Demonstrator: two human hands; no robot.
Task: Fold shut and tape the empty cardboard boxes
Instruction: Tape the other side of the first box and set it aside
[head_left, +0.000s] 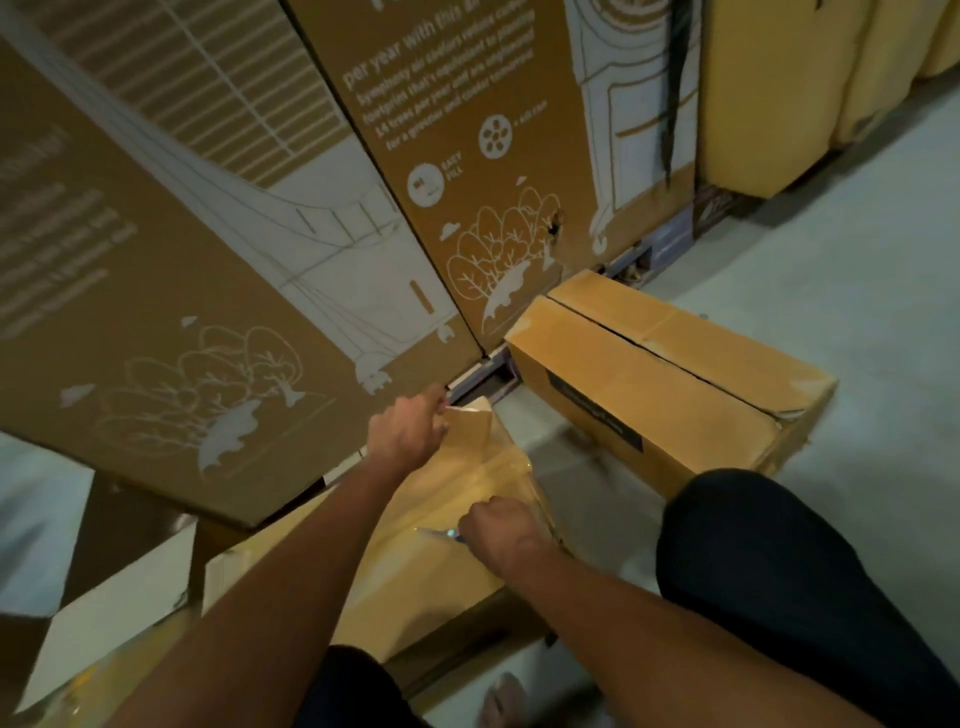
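Nearest, the right hand (496, 530) is fisted around a small bladed tool (439, 533) at the near end of the clear tape (470, 470) laid along the box (415, 561) on the floor between the person's knees. Farther out, the left hand (408, 428) pinches the tape's far end at the box's far edge. Taping step; next move likely calls for cutting the strip and pressing it flat, while the second box (670, 384) beyond shows an open seam.

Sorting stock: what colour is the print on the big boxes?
White on brown big boxes, head view.
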